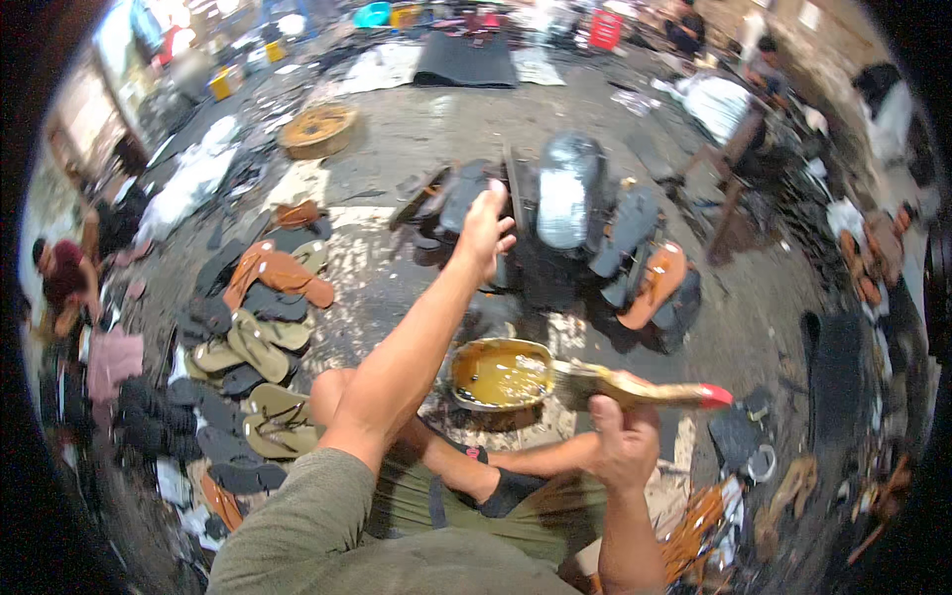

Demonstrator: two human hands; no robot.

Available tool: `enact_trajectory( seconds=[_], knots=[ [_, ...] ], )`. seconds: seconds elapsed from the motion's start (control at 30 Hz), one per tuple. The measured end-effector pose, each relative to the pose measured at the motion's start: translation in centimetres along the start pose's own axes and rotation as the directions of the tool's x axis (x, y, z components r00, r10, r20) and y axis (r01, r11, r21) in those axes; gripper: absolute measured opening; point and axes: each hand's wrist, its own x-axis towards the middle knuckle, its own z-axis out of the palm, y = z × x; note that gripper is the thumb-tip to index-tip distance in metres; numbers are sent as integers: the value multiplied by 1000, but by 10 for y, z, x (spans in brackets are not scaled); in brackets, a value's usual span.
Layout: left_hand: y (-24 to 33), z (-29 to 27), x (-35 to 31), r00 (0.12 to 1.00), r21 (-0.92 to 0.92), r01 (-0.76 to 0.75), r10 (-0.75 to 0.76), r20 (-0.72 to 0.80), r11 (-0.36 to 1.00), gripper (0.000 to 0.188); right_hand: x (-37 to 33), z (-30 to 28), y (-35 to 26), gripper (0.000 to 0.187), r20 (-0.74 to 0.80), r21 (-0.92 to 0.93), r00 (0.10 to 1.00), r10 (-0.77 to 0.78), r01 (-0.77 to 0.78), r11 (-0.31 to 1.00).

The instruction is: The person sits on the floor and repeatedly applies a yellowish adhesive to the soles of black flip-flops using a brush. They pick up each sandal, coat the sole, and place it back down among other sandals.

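Observation:
My left hand point(484, 236) reaches forward over a cluster of dark soles point(460, 198), its fingers apart and nothing plainly held in them. Beside its fingertips stands a thin dark slab on edge. In my right hand point(627, 446) is a brush point(640, 389) with a red-tipped handle, held level. Its bristle end points left, beside the rim of an open tub point(504, 406) of glossy yellow-brown liquid. Whether the bristles touch the rim I cannot tell. Just beyond the tub, a shiny dark sole point(570, 193) lies on top of a black stack.
Orange and dark soles point(654, 283) lie right of the stack. Piles of sandals, orange point(288, 273) and olive point(273, 426), spread on my left. A round wooden block point(319, 131) stands farther off. Several people sit around the edges. Orange straps point(694, 535) lie near my right knee.

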Motion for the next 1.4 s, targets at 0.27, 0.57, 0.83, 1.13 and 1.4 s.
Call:
enact_trajectory(
  seconds=[0.27,0.57,0.83,1.13,1.4],
  knots=[
    [-10,-285,-102,798,465,-306,490,-350,831,38,2,-36,68,45,-233,-175,951,202,-245,954],
    [-30,-542,-86,624,760,608,452,-637,232,89,29,5,119,33,-14,-150,976,218,-218,964],
    [30,-421,-173,702,886,-32,642,-310,463,42,32,66,173,35,440,-777,880,180,273,567],
    [-2,-230,-297,899,998,-33,438,6,54,64,51,-6,141,17,403,-437,915,4,189,880],
    [7,-213,-277,961,413,1,113,-252,911,76,45,17,17,32,-116,-144,923,368,-382,913]
  ],
)
